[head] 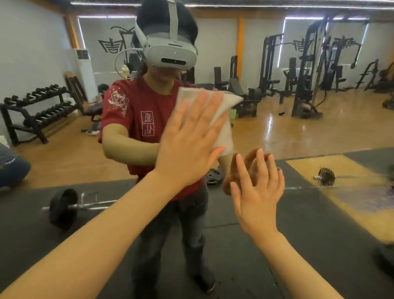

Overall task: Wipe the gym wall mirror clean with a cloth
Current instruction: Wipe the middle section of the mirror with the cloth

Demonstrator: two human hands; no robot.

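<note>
Fingers straight and spread, my left hand point(186, 145) pressed a white folded cloth point(223, 120) flat against the large gym wall mirror point(344, 134), the cloth showing past my fingertips toward one o'clock from my palm. Nothing was curled round it; the flat of the hand alone pinned it to the glass. My right hand point(255, 195) stood just beside it, at about four o'clock from the left, fingers likewise straight and slightly fanned, holding nothing, the fingertips at or very near the glass, where they met their own reflection; whether they actually touched I could not tell. The cloth sat at about the middle of the mirror as I faced it, over the reflected red T-shirt point(134, 117) and below the reflected grey headset point(170, 51). To do this pass well, I judged that I needed even pressure from the whole palm so the cloth would not bunch or slip out from under my fingers, with overlapping strokes working from twelve o'clock down toward six. I also thought the bare right hand was better kept off the glass, since it could leave fresh prints. A reflected black dumbbell rack point(36, 111) lay off at nine o'clock.
</note>
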